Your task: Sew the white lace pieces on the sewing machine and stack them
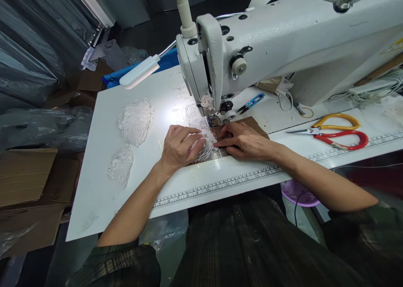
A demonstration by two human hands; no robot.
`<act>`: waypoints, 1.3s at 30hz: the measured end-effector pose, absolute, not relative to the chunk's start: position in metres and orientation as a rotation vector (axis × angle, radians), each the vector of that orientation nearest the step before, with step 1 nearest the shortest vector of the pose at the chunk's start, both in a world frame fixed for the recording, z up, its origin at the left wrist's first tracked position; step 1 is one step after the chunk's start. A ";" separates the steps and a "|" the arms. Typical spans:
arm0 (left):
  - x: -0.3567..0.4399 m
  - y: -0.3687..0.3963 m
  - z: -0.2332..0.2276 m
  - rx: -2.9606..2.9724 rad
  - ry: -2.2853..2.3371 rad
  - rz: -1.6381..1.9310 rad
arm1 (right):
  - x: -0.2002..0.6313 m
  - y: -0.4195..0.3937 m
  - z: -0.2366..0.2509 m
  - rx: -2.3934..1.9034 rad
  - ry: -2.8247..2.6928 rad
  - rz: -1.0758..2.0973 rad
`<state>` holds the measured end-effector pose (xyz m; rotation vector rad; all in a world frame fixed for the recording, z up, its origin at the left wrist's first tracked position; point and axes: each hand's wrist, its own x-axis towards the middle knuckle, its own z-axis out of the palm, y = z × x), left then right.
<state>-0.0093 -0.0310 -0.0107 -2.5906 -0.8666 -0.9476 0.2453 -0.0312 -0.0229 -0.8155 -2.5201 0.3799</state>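
Head view of a white surface point(103, 203) carrying a sewing machine point(283, 39). The left hand point(178, 146) lies flat on a piece of white lace point(204, 150), fingers point(195, 142) spread slightly apart and pressing down, clamped on nothing. The right hand point(244, 142), at 3 o'clock from the left and just beside it, presses a brown card piece point(256, 125) with fingers held together and extended. Lace and card lie directly in front of the presser foot point(215, 120), at 12 o'clock from the hands. Two loose lace pieces point(135, 121) rest at 9 o'clock. Yellow-handled scissors point(333, 123) and red-handled scissors point(343, 140) lie at 3 o'clock; blue thread snips point(252, 103) sit at 1 o'clock. A lamp point(138, 72) lights the work.
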 end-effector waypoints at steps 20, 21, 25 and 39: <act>-0.008 -0.030 -0.019 -2.760 -0.951 -0.434 | 0.244 -0.034 -0.026 -0.870 -2.521 0.366; -0.008 -0.030 -0.018 -2.757 -0.949 -0.427 | 0.243 -0.035 -0.026 -0.877 -2.520 0.358; -0.008 -0.024 -0.017 -2.753 -0.918 -0.427 | 0.239 -0.035 -0.025 -0.914 -2.522 0.343; -0.004 -0.010 -0.018 -2.844 -0.990 -0.492 | 0.235 -0.034 -0.025 -0.965 -2.485 0.374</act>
